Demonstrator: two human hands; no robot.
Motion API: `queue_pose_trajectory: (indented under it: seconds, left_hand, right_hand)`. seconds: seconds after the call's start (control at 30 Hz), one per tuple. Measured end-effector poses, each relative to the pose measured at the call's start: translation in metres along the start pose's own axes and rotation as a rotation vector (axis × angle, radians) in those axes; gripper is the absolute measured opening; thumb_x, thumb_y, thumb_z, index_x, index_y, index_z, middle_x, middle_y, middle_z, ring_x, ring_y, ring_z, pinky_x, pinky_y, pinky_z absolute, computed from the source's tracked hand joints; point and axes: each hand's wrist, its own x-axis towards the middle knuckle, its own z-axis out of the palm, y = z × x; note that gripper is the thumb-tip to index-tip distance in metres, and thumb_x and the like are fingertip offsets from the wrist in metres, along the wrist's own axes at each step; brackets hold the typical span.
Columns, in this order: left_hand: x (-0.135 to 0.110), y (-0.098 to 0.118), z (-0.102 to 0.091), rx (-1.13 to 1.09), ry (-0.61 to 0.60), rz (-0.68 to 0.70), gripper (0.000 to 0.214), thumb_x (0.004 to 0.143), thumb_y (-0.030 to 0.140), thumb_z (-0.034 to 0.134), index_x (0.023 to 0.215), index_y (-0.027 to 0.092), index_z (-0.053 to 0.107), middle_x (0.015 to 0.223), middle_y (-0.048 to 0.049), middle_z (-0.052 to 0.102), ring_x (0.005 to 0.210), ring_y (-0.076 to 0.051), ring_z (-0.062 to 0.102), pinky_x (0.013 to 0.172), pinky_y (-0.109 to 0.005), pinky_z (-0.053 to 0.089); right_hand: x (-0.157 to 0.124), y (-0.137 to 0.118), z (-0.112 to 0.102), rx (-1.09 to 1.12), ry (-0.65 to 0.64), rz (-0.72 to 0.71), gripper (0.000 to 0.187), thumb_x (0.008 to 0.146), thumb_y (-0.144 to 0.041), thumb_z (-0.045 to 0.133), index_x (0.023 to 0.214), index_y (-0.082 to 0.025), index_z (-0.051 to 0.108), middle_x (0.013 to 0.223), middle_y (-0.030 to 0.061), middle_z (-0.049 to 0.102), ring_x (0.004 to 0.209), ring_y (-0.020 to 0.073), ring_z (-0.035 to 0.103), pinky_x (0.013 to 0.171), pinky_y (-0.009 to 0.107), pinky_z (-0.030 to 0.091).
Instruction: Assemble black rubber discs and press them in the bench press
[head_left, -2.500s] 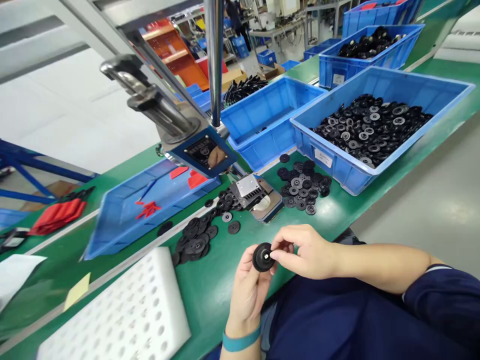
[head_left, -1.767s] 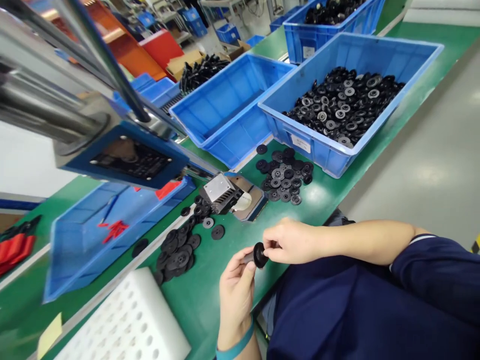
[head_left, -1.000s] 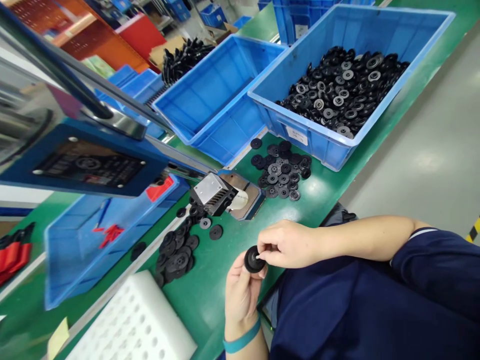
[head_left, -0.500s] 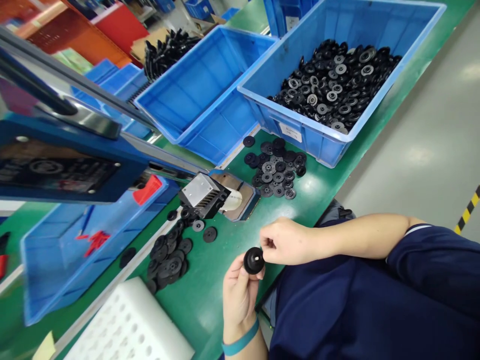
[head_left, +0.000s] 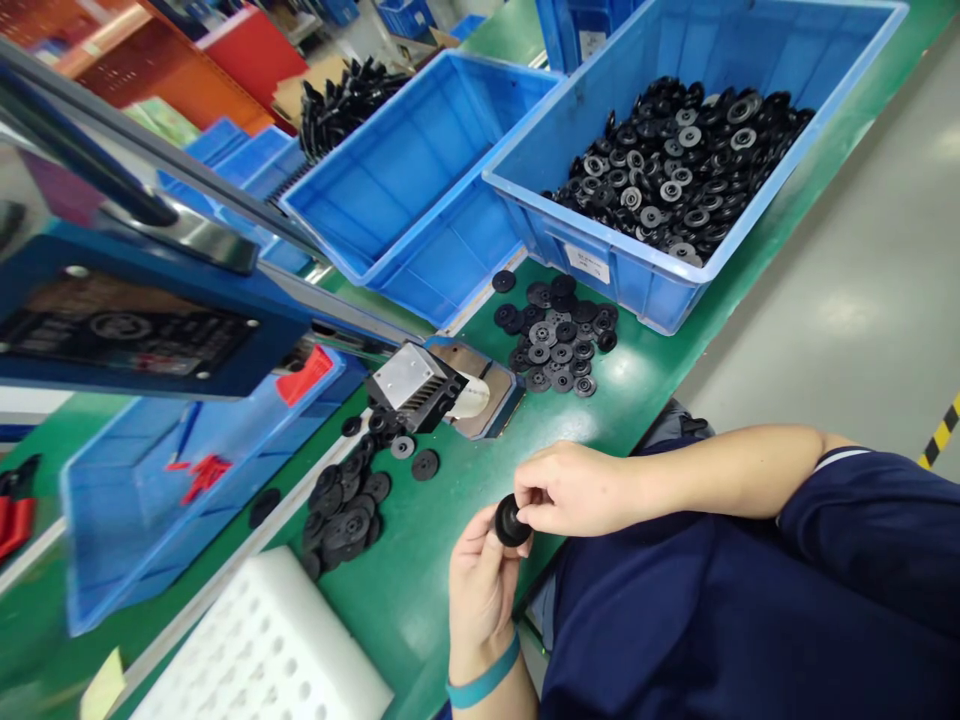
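green bench (head_left: 409,575), with one wheel (head_left: 508,522) held at its near edge.
left hand (head_left: 480,572) clamps the rim, probably to keep it steady, while right hand (head_left: 576,490) pinches at the centre, so both are together; the bin (head_left: 637,282) carries many black discs (head_left: 670,190), the tray (head_left: 135,480) some red pieces (head_left: 205,477).

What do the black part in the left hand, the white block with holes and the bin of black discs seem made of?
Black part in the left hand: probably plastic, perhaps rubber; dark, with little shine.
White block: likely foam, matte, judging by its thick body and softened edges.
Blue bin: apparently moulded plastic, slightly glossy, going by its even colour and formed rim.
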Motion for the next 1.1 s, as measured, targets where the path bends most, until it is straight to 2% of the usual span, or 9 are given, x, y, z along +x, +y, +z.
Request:
queue_pose_trajectory:
  seconds: [0.13, 0.3, 0.43, 0.53, 0.63, 0.73, 0.93, 1.1]
  left_hand:
    - [0.002, 0.003, -0.002, 0.101, 0.075, 0.000, 0.027, 0.083, 0.040, 0.083, 0.104, 0.023, 0.081, 0.075, -0.0064, 0.062, 0.063, -0.009, 0.056, 0.066, -0.018, 0.052]
    - [0.003, -0.002, -0.002, 0.070, 0.111, -0.018, 0.029, 0.081, 0.041, 0.084, 0.104, 0.024, 0.082, 0.074, -0.0069, 0.063, 0.062, -0.009, 0.055, 0.065, -0.020, 0.052]
    - [0.002, -0.005, -0.001, 0.024, 0.000, 0.031, 0.026, 0.092, 0.044, 0.073, 0.104, 0.021, 0.078, 0.065, -0.0052, 0.056, 0.062, -0.010, 0.054, 0.065, -0.020, 0.050]
    - [0.002, -0.006, -0.001, -0.027, -0.047, 0.030, 0.029, 0.094, 0.045, 0.071, 0.097, 0.016, 0.075, 0.064, -0.0046, 0.052, 0.062, -0.010, 0.051, 0.063, -0.020, 0.048]
    - [0.002, -0.006, -0.004, -0.094, -0.041, 0.006, 0.028, 0.093, 0.042, 0.072, 0.092, 0.014, 0.073, 0.065, -0.0039, 0.049, 0.062, -0.010, 0.049, 0.062, -0.021, 0.046]
    - [0.001, -0.007, -0.006, -0.116, -0.016, -0.013, 0.025, 0.093, 0.039, 0.072, 0.093, 0.014, 0.073, 0.065, -0.0031, 0.047, 0.061, -0.009, 0.047, 0.060, -0.021, 0.046]
    - [0.001, -0.008, -0.002, -0.146, -0.021, -0.039, 0.026, 0.092, 0.038, 0.073, 0.086, 0.013, 0.070, 0.063, -0.0025, 0.045, 0.058, -0.009, 0.046, 0.058, -0.020, 0.045]
    - [0.001, -0.008, -0.001, -0.146, -0.032, -0.038, 0.028, 0.093, 0.040, 0.072, 0.086, 0.012, 0.070, 0.063, -0.0022, 0.044, 0.059, -0.009, 0.046, 0.059, -0.020, 0.044]
  right_hand:
    - [0.003, -0.004, -0.005, 0.032, -0.086, 0.188, 0.010, 0.081, -0.016, 0.065, 0.081, -0.010, 0.072, 0.071, -0.0016, 0.065, 0.064, 0.0077, 0.052, 0.061, 0.021, 0.036]
    - [0.004, -0.001, -0.001, 0.051, -0.045, 0.269, 0.010, 0.077, -0.019, 0.065, 0.075, -0.011, 0.070, 0.066, -0.0020, 0.062, 0.060, 0.0081, 0.052, 0.055, 0.021, 0.035]
    - [0.001, 0.003, 0.004, 0.120, 0.000, 0.268, 0.007, 0.074, -0.018, 0.065, 0.072, -0.011, 0.068, 0.065, -0.0022, 0.062, 0.061, 0.0088, 0.054, 0.056, 0.020, 0.037]
    - [-0.002, 0.004, 0.008, 0.213, 0.062, 0.221, 0.005, 0.075, -0.013, 0.064, 0.077, -0.010, 0.068, 0.068, -0.0024, 0.064, 0.062, 0.0081, 0.056, 0.059, 0.019, 0.039]
    - [-0.005, 0.003, 0.012, 0.299, 0.091, 0.163, 0.008, 0.077, -0.012, 0.063, 0.083, -0.010, 0.068, 0.072, -0.0016, 0.066, 0.066, 0.0082, 0.059, 0.063, 0.018, 0.041]
    - [-0.006, 0.000, 0.012, 0.286, 0.082, 0.139, 0.007, 0.080, -0.017, 0.066, 0.082, -0.010, 0.067, 0.075, -0.0001, 0.067, 0.068, 0.0091, 0.060, 0.063, 0.019, 0.041]
    - [-0.004, -0.004, 0.007, 0.253, 0.031, 0.184, 0.009, 0.082, -0.020, 0.068, 0.082, -0.011, 0.067, 0.075, -0.0002, 0.067, 0.066, 0.0088, 0.059, 0.061, 0.019, 0.040]
    - [-0.003, -0.003, 0.006, 0.221, 0.028, 0.156, 0.009, 0.080, -0.020, 0.065, 0.082, -0.011, 0.068, 0.074, -0.0013, 0.067, 0.066, 0.0089, 0.058, 0.060, 0.019, 0.039]
